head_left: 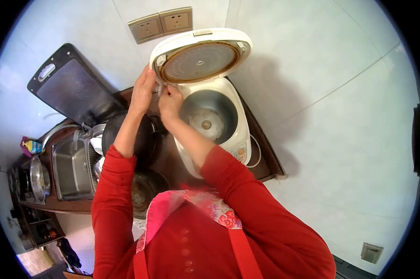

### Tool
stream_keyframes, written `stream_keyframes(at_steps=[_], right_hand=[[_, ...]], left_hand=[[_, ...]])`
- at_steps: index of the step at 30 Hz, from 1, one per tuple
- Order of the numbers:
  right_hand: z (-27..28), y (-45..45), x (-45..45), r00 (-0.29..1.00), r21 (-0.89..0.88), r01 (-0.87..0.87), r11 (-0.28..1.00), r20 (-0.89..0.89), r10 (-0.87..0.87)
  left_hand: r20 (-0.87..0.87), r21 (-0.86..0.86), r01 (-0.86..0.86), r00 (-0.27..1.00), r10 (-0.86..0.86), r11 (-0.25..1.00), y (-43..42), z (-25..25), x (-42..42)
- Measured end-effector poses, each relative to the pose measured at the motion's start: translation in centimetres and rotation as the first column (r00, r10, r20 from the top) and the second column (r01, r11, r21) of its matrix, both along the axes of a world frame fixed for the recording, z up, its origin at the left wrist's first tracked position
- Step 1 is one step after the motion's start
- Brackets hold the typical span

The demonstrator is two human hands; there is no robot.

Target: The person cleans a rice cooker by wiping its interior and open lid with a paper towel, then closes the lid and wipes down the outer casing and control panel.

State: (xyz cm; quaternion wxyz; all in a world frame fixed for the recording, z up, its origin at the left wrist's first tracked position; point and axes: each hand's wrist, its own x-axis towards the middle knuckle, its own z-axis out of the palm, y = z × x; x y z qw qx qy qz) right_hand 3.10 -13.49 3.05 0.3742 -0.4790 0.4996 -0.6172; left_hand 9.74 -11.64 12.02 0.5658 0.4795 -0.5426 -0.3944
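A white rice cooker (245, 135) stands on the brown counter with its lid (200, 60) raised and no inner pot in its metal cavity. The inside of the lid has a brownish rim. My left hand (144, 90) rests against the left edge of the lid, fingers stretched upward. Beside it, my right hand (171, 100) is closed near the hinge side of the lid, pinching something whitish that I cannot make out. Both hands are close together, left of the cavity.
Left of my arms are a black pan (112, 132), a steel sink (72, 169), a dish rack with bowls (97, 144) and an upright cutting board (75, 83). Another pan (147, 186) lies near my body. Wall sockets (161, 24) are above; a white cord (258, 151) is at right.
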Motion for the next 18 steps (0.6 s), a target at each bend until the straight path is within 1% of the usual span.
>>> stream_keyframes(at_steps=[2,3,4,5,6,7,9,10,11,14,15,17,18], right_hand=[[2.0,1.0,0.2,0.962,0.066,-0.108,0.992,0.257,0.088],[1.3,0.6,-0.5,0.993,-0.094,-0.081,0.992,0.08,0.088],[0.7,0.2,-1.3,0.987,-0.118,-0.091,0.989,-0.141,0.074],[0.1,-0.3,-2.3,0.933,-0.14,-0.108,0.984,-0.356,0.051],[-0.4,-0.6,-3.4,0.833,-0.156,-0.128,0.979,-0.553,0.021],[-0.4,-1.0,-4.8,0.707,-0.178,-0.176,0.968,-0.707,-0.002],[0.7,-1.3,-7.7,0.448,-0.237,-0.322,0.916,-0.891,-0.073],[1.1,-1.2,-8.9,0.3,-0.239,-0.407,0.882,-0.947,-0.119],[0.7,-1.9,-9.5,0.307,-0.233,-0.451,0.862,-0.947,-0.095],[-2.1,-1.6,-6.5,0.509,-0.298,-0.322,0.899,-0.855,-0.101],[-2.2,-1.2,-5.0,0.738,-0.243,-0.219,0.945,-0.674,-0.002],[-1.1,-1.2,-2.9,0.912,-0.144,-0.177,0.974,-0.396,0.107],[-0.4,-1.2,-2.0,0.962,-0.089,-0.178,0.98,-0.226,0.154]], left_hand=[[0.009,0.071,-0.061,0.998,0.061,0.996,-0.4,-0.4,0.0],[-0.044,0.039,-0.044,0.998,0.045,0.998,-0.3,-0.2,-0.4],[-0.057,0.026,-0.042,0.997,0.044,0.999,-0.4,-0.2,-0.5],[-0.073,0.011,-0.041,0.996,0.042,0.999,-0.4,-0.2,-0.6],[-0.088,-0.005,-0.039,0.995,0.038,0.999,-0.5,-0.2,-0.8],[-0.059,0.005,-0.049,0.997,0.05,0.999,-0.4,0.1,-1.0],[-0.03,0.016,-0.079,0.996,0.079,0.997,-0.4,0.3,-1.1],[-0.02,0.027,-0.102,0.995,0.102,0.994,-0.1,0.3,-1.1],[-0.016,0.024,-0.104,0.994,0.105,0.994,0.0,0.5,-1.2],[0.009,0.034,-0.105,0.994,0.105,0.994,0.2,1.0,-1.6],[0.026,0.046,-0.107,0.994,0.106,0.993,0.1,0.9,-1.4],[0.032,0.063,-0.12,0.992,0.118,0.991,0.1,0.6,-1.0],[0.02,0.065,-0.128,0.992,0.127,0.99,0.0,0.4,-0.9]])
